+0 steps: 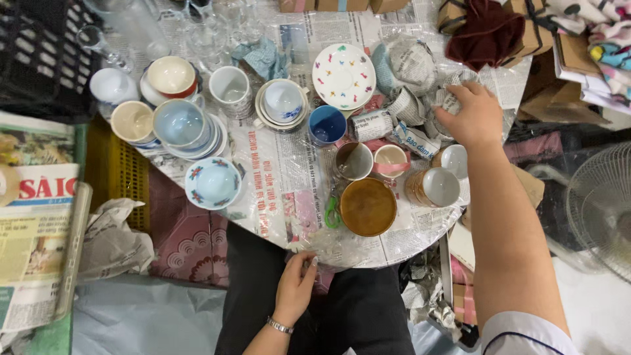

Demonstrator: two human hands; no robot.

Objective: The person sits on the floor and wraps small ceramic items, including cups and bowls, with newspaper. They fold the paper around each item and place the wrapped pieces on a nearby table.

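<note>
**Hands at a crockery table: right on a paper-wrapped bundle, left at the near edge**

We see a round table [276,164] covered in newspaper under clear plastic, centre of the frame, packed with cups and saucers.

Right hand [474,117], upper right of centre: palm down on a newspaper-wrapped bundle [448,100], fingers spread and curled over it, touching the paper. We can't tell whether it's a firm grip or just resting. More wrapped pieces sit just left of it, e.g. a small wrapped roll [371,125].

Left hand [297,284], lower centre: at the near table edge, fingers bent together, tips touching the crumpled plastic [328,248] hanging off the rim. Silver bracelet [280,325] on the wrist. Nothing clamped that we can make out.

Around them:
- brown bowl [368,206] near the front edge, green-handled scissors [332,212] just beside it on its left
- blue cup [327,125] mid-table, white saucer with coloured specks [344,75] above it
- floral-rim bowl [213,183] left of centre
- stacked cups and saucers, upper left [181,125]
- black crate [39,52] at top left, newspaper stack [33,217] at left edge
- white fan [601,207] at right edge
</note>
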